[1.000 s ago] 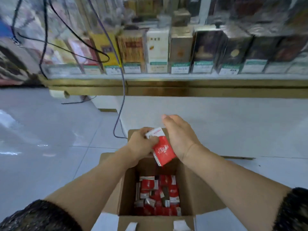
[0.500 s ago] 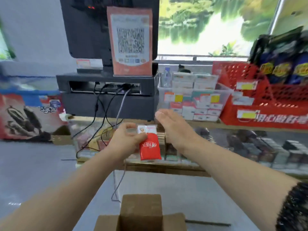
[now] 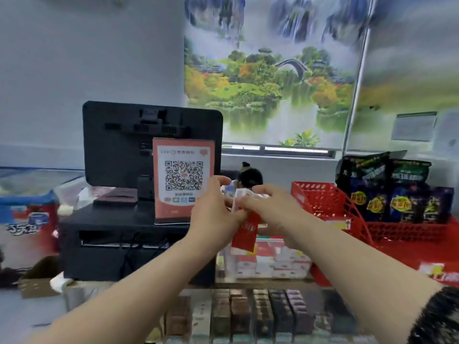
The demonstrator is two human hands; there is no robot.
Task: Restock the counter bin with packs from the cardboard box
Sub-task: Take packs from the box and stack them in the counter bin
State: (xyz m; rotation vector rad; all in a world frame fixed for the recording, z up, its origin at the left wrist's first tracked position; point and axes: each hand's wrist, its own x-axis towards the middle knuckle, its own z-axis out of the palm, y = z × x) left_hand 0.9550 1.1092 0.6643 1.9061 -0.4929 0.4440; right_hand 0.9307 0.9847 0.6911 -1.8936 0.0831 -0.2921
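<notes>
We hold a red-and-white paper pack (image 3: 244, 232) between both hands, raised above the clear plastic counter bin (image 3: 270, 263). Our left hand (image 3: 213, 214) pinches the pack's left edge and our right hand (image 3: 273, 212) has closed onto its top right; half a second ago that right hand was open and clear of the pack, which only the left hand carried. The pack now hangs tilted, its white end up between our fingers and its red end down over the bin's rim. The view has also lifted: the cardboard box that showed at the bottom edge earlier is out of sight, and the counter sits lower in the frame.

The clear bin holds stacked rows of small white-and-red packs, filling much of it. Just to its right stands a red plastic lattice basket (image 3: 330, 207); whether its near compartment holds anything we cannot tell, while behind it dark snack bags with yellow round labels (image 3: 392, 192) stand upright. To the left of the bin sit an orange QR code sign in a clear stand (image 3: 183, 184) and the black monitor (image 3: 119, 145) behind it. Below the counter edge, rows of brown and dark boxed packs (image 3: 248, 314) line a glass case.
</notes>
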